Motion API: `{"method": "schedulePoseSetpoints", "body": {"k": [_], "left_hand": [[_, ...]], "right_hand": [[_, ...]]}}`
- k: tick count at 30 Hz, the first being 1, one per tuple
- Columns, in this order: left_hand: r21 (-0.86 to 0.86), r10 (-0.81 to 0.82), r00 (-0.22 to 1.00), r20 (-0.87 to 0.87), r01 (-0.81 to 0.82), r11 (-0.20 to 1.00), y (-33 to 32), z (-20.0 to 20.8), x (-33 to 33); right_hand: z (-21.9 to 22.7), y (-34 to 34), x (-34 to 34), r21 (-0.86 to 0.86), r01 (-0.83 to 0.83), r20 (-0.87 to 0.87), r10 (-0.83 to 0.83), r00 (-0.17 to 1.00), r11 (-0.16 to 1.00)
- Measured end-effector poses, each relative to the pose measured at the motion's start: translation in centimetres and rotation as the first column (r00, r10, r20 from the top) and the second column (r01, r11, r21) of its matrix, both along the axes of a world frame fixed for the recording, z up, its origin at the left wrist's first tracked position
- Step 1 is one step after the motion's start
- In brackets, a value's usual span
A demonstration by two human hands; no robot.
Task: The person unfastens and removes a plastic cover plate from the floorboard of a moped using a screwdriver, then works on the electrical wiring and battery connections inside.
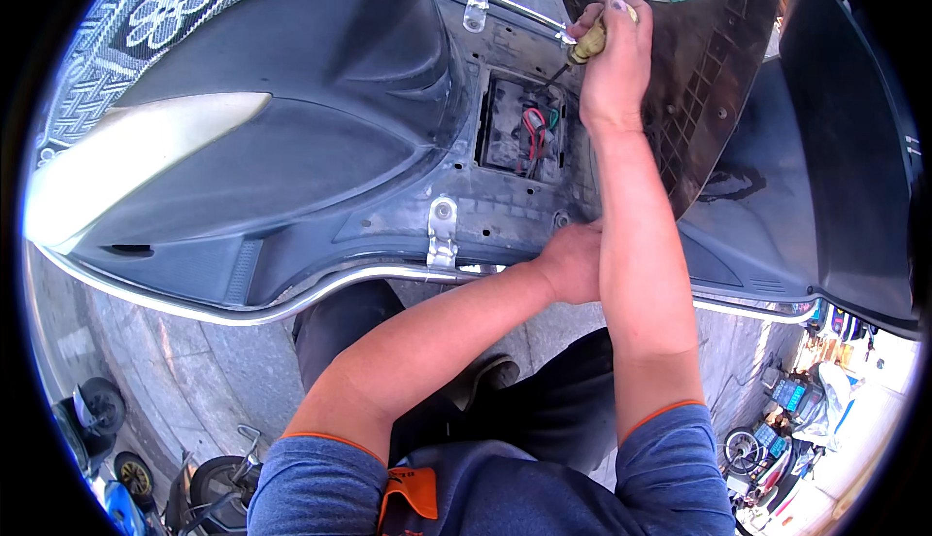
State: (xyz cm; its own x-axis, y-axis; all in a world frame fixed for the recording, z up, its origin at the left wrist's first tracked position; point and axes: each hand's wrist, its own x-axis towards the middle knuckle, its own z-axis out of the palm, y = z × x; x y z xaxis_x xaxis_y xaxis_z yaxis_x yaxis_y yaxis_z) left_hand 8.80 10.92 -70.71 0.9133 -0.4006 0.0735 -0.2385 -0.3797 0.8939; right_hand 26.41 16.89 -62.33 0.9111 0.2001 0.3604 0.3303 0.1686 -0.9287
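Observation:
In front of me lies the dark grey footboard (388, 230) of a scooter, with a rectangular opening that shows red and green wires (534, 126). My right hand (621, 60) is closed around the yellowish handle of a screwdriver (587, 47). Its thin shaft slants down-left toward the opening's upper right corner; what the tip touches is too small to tell. At the near side of the footboard rests my left hand (571, 262), its fingers hidden behind my right forearm. A black ribbed panel (704, 75) stands tilted up to the right of my right hand.
Metal brackets (443, 230) sit along the footboard, and a chrome rail (262, 317) runs along its near edge. A patterned cover (170, 12) lies on the seat at upper left. Wheels (218, 485) and assorted parts (782, 424) stand on the ground at both lower sides.

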Motion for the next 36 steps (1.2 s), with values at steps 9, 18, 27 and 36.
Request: {"method": "schedulePoseSetpoints", "body": {"k": [9,18,27,36], "left_hand": [[-0.109,0.115,0.978,0.176,-0.096,0.989,-0.4,-1.1,-0.2],[-0.087,0.086,0.995,-0.054,-0.090,0.992,0.6,0.7,-0.5],[-0.187,0.182,0.969,0.165,-0.151,0.971,-1.4,-1.8,0.1],[-0.198,0.079,0.997,-0.018,-0.081,0.977,1.6,0.6,-0.4]], "right_hand": [[0.6,-1.7,2.4,-0.018,-0.278,-0.079,0.275,0.958,0.961],[-0.9,0.0,1.1,0.034,0.097,0.133,-0.101,0.986,0.995],[9.9,3.8,-7.1,-0.285,-0.039,0.258,0.116,0.959,0.958],[32.0,-7.5,-18.8,-0.638,0.755,0.726,0.444,0.525,0.151]]}}
